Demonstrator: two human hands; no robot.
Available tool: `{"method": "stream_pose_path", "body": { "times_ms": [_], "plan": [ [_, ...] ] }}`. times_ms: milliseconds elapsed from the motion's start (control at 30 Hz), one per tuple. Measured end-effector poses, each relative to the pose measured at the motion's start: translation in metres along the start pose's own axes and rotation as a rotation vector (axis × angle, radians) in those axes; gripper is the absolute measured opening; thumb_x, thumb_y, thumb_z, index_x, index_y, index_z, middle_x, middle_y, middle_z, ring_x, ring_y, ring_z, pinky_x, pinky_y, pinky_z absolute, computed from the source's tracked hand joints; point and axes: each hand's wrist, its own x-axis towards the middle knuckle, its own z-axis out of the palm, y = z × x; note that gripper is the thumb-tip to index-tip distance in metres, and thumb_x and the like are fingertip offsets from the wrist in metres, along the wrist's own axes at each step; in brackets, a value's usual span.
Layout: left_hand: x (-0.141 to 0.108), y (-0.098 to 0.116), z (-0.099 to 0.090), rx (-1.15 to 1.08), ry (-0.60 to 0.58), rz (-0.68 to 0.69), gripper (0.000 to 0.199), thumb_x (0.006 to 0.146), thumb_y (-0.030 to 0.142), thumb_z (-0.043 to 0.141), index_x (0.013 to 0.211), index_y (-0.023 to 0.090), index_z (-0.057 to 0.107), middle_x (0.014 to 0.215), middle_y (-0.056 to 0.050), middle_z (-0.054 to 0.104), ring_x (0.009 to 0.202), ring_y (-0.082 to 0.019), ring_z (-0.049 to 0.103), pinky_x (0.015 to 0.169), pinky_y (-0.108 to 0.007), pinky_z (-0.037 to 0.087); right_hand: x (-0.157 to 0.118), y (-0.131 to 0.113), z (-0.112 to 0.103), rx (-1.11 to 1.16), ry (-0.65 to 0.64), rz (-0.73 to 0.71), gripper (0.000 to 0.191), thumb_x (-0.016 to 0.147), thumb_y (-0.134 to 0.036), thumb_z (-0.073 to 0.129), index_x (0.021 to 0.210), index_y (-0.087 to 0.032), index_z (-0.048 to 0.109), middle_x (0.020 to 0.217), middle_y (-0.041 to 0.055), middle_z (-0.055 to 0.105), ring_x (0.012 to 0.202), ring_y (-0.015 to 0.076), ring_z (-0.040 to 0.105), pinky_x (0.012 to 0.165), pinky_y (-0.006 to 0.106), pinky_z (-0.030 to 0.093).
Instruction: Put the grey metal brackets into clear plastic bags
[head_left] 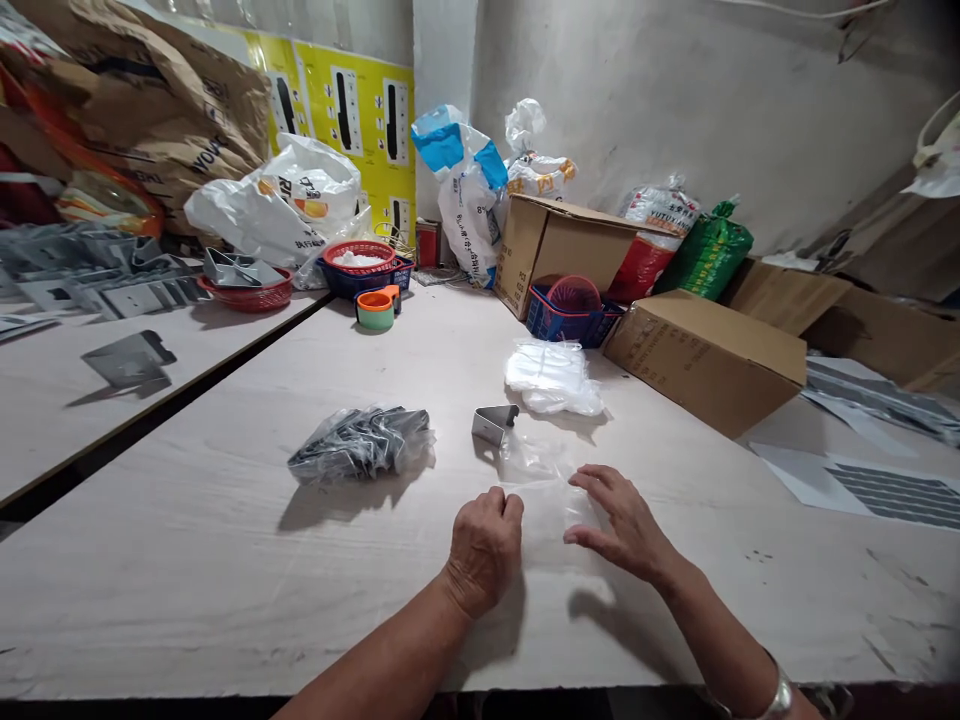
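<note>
A clear plastic bag (pixel 546 510) is stretched between my two hands above the tabletop. My left hand (pixel 487 550) is closed, pinching the bag's left edge. At the bag's right side, my right hand (pixel 619 520) has its thumb and fingers spread apart, with the fingertips at the film. Just beyond the bag stands a bent metal bracket (pixel 492 425). To the left lies a filled clear bag (pixel 364 442) packed with several dark grey metal pieces. A stack of clear plastic bags (pixel 555 375) rests farther back.
Many metal brackets (pixel 112 270) are piled at the far left, near a red basket (pixel 251 292). Orange and green tape rolls (pixel 376 312) sit mid-back. Cardboard boxes (pixel 705 355) and a blue basket (pixel 570 322) stand back right. A dark gap (pixel 172 395) divides the tables.
</note>
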Motion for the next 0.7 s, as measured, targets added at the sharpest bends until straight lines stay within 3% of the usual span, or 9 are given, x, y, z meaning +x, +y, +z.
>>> {"method": "stream_pose_path", "body": {
  "times_ms": [200, 367, 467, 533, 633, 700],
  "plan": [
    [-0.005, 0.004, 0.007, -0.044, -0.026, 0.076, 0.014, 0.074, 0.005, 0.046, 0.070, 0.018, 0.051, 0.063, -0.003, 0.052, 0.054, -0.016, 0.048, 0.050, -0.028, 0.033, 0.055, -0.034, 0.013, 0.179, 0.072, 0.129, 0.031, 0.081, -0.041, 0.055, 0.104, -0.020, 0.056, 0.104, 0.0089, 0.059, 0.096, 0.0211, 0.055, 0.080, 0.035, 0.047],
    [-0.005, 0.003, 0.012, -0.058, 0.010, 0.191, 0.012, 0.073, 0.008, 0.046, 0.067, 0.017, 0.051, 0.060, -0.004, 0.053, 0.052, -0.016, 0.049, 0.046, -0.028, 0.033, 0.103, -0.045, 0.046, 0.126, -0.031, 0.253, 0.042, 0.070, -0.051, 0.063, 0.099, -0.019, 0.062, 0.097, 0.0095, 0.061, 0.097, 0.0259, 0.052, 0.077, 0.038, 0.045],
    [-0.003, 0.001, 0.015, -0.079, 0.005, 0.241, 0.013, 0.072, 0.008, 0.046, 0.065, 0.018, 0.051, 0.059, -0.004, 0.053, 0.050, -0.015, 0.050, 0.045, -0.027, 0.032, 0.119, -0.045, 0.068, 0.222, -0.027, 0.353, 0.029, 0.065, -0.047, 0.066, 0.076, -0.020, 0.065, 0.082, 0.0073, 0.062, 0.088, 0.0248, 0.053, 0.070, 0.034, 0.043],
    [-0.003, 0.000, 0.017, -0.106, -0.025, 0.268, 0.013, 0.072, 0.008, 0.046, 0.064, 0.018, 0.050, 0.059, -0.003, 0.053, 0.049, -0.014, 0.049, 0.044, -0.026, 0.032, 0.125, -0.044, 0.078, 0.315, 0.037, 0.419, 0.023, 0.071, -0.041, 0.059, 0.060, -0.020, 0.060, 0.069, 0.0049, 0.060, 0.077, 0.0210, 0.052, 0.065, 0.031, 0.042],
    [-0.002, -0.002, 0.016, -0.153, -0.065, 0.241, 0.011, 0.073, 0.010, 0.046, 0.066, 0.017, 0.051, 0.060, -0.004, 0.054, 0.050, -0.013, 0.049, 0.045, -0.025, 0.032, 0.127, -0.039, 0.076, 0.398, 0.118, 0.490, 0.034, 0.083, -0.038, 0.039, 0.063, -0.019, 0.058, 0.064, 0.0034, 0.059, 0.067, 0.0165, 0.051, 0.061, 0.029, 0.041],
    [-0.001, -0.004, 0.014, -0.204, -0.088, 0.179, 0.011, 0.074, 0.012, 0.045, 0.067, 0.017, 0.052, 0.063, -0.004, 0.055, 0.051, -0.014, 0.050, 0.047, -0.025, 0.033, 0.119, -0.033, 0.059, 0.461, 0.132, 0.491, 0.039, 0.087, -0.041, 0.031, 0.074, -0.017, 0.060, 0.070, 0.0033, 0.061, 0.067, 0.0149, 0.053, 0.062, 0.028, 0.043]
  ]
}}
